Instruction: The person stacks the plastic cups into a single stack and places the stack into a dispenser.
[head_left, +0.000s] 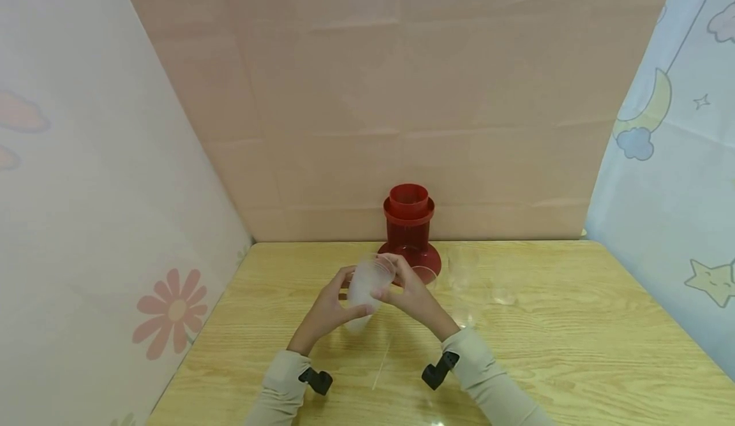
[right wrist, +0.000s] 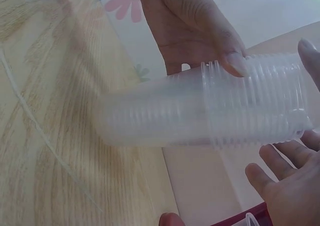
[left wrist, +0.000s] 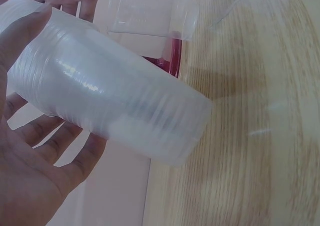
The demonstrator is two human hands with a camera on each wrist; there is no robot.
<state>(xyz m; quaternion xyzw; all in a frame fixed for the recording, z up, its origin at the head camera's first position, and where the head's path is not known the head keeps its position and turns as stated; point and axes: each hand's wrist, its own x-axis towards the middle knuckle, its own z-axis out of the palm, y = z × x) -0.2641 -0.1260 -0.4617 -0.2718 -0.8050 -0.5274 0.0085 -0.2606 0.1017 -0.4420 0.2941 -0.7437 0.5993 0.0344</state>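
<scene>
A long stack of nested clear plastic cups (head_left: pixel 367 282) is held tilted above the table, rims toward the upper right in the head view. My left hand (head_left: pixel 330 311) grips the stack round its side, thumb on the near face, as the right wrist view also shows of the left hand (right wrist: pixel 192 25). At the rim end, my right hand (head_left: pixel 416 298) holds the stack between thumb and fingers (right wrist: pixel 280 163). Just behind the hands stands a red cylinder (head_left: pixel 409 231) on a round base. One clear cup (left wrist: pixel 150 13) is close by that base.
Several more clear cups, among them one (head_left: pixel 462 270) at the right of the red base and another (head_left: pixel 505 295) farther right, are on the wooden table (head_left: pixel 563 349). A thin whitish strip (head_left: pixel 381 363) lies in front of the hands. A beige backdrop (head_left: pixel 321 126) rises behind.
</scene>
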